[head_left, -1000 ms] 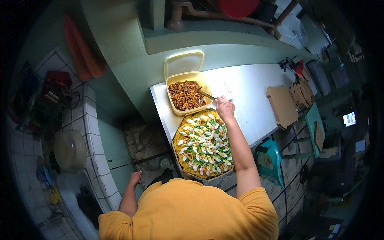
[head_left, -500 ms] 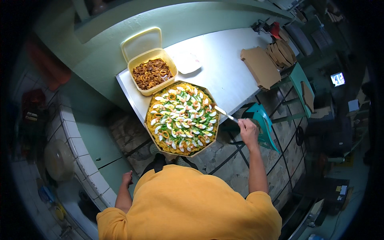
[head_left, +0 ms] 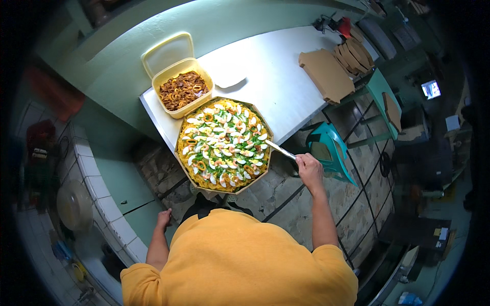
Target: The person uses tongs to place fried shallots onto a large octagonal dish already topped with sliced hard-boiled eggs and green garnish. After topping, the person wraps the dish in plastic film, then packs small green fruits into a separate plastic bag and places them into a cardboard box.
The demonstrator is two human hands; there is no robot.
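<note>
My right hand (head_left: pixel 310 171) is closed round the end of a long, slim, pale metal utensil (head_left: pixel 282 150). Its far tip reaches the right rim of a large octagonal tray of noodles (head_left: pixel 224 145), topped with egg slices, chopped greens, shrimp and brown rings. The tray sits at the table's near left corner and juts past its edge towards me. My left hand (head_left: pixel 164 218) hangs low at my left side, fingers curled in, with nothing visible in it. Behind the tray, a yellow plastic tub (head_left: pixel 205 97) holds dark brown sauced strips and rings; its lid (head_left: pixel 168 53) leans open.
The white table (head_left: pixel 270 66) runs along a green wall. On it are a white flat item (head_left: pixel 229 76) and flat brown cardboard boxes (head_left: pixel 326 76). A teal plastic stool (head_left: pixel 332 148) stands right of my hand. White-tiled counter (head_left: pixel 104 204) lies to my left.
My right hand has moved slightly left and nearer me with the utensil, its tip still beside the tray's right rim. The view has shifted a little; my left hand stays low.
</note>
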